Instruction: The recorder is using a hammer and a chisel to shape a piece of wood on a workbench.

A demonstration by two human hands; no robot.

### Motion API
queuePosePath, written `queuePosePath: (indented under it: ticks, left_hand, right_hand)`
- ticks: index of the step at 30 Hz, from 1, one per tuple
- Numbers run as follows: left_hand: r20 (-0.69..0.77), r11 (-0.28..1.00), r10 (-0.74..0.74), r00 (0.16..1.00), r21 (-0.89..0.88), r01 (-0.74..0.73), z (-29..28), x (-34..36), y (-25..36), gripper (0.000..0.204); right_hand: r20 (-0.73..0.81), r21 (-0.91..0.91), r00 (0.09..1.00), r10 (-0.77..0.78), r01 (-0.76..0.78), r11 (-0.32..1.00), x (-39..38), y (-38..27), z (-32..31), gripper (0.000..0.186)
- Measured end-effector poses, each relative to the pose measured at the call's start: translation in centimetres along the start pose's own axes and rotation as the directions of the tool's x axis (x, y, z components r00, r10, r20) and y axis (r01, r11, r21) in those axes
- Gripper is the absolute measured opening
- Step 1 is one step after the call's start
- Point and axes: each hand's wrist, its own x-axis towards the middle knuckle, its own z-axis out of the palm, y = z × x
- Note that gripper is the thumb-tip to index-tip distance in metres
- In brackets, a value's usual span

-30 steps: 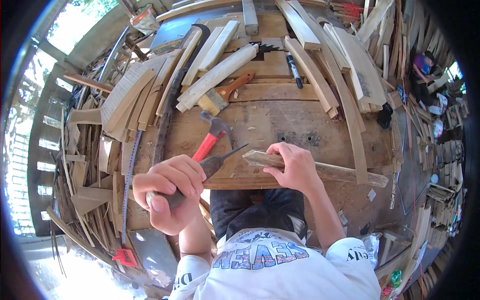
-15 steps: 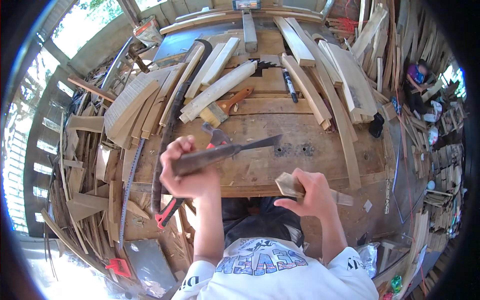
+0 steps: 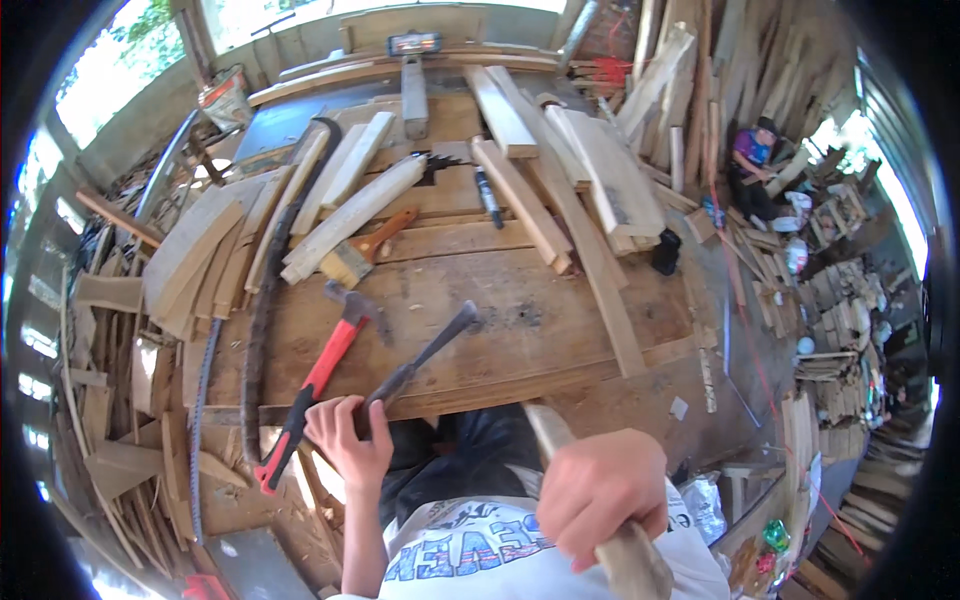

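Observation:
At the bench's front edge, my left hand [image 3: 350, 440] is closed around a chisel [image 3: 428, 352]. Its dark blade points up and away to the right, over the bench top, and the handle is mostly hidden by my fingers. My right hand [image 3: 605, 485] grips a short wooden stick [image 3: 637, 565] close to my body on the right. One end of the stick reaches toward the bench edge, the other toward my shirt. A red and black hammer [image 3: 325, 365] lies just left of the chisel, its handle overhanging the edge beside my left hand.
On the wooden bench [image 3: 500, 350] lie a paintbrush [image 3: 370, 248], a marker [image 3: 487, 197], a long dark curved bar [image 3: 262, 320] and several boards [image 3: 610, 180]. Scrap wood is piled on both sides. Another person [image 3: 755, 165] sits at the far right.
My left hand has come down to the bench edge, and the chisel now tilts upward. My right hand has moved lower and nearer my body with the stick. The whole view has shifted.

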Motion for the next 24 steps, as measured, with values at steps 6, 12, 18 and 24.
queuePosePath:
  ticks: [6,12,18,24]
  left_hand:
    - [-0.072,0.994,0.088,0.993,0.075,-0.083,0.6,3.0,2.8,0.013]
    - [0.218,0.590,0.513,0.830,-0.792,-0.157,-2.8,5.0,8.1,0.054]
    - [0.217,0.350,0.721,0.658,-0.934,-0.076,0.5,3.9,11.1,0.054]
    - [0.157,0.130,0.684,0.712,-0.987,0.093,3.0,1.6,11.2,0.027]
  right_hand:
    - [0.170,0.002,0.980,-0.108,0.109,0.994,2.2,-0.9,1.4,0.023]
    - [0.202,0.001,0.967,-0.156,0.159,0.987,3.3,-1.2,1.6,0.017]
    - [0.195,-0.003,0.980,-0.034,0.035,0.999,3.5,-1.1,2.1,0.016]
    - [0.066,-0.132,0.997,-0.052,0.060,0.989,3.0,-0.2,2.8,0.027]
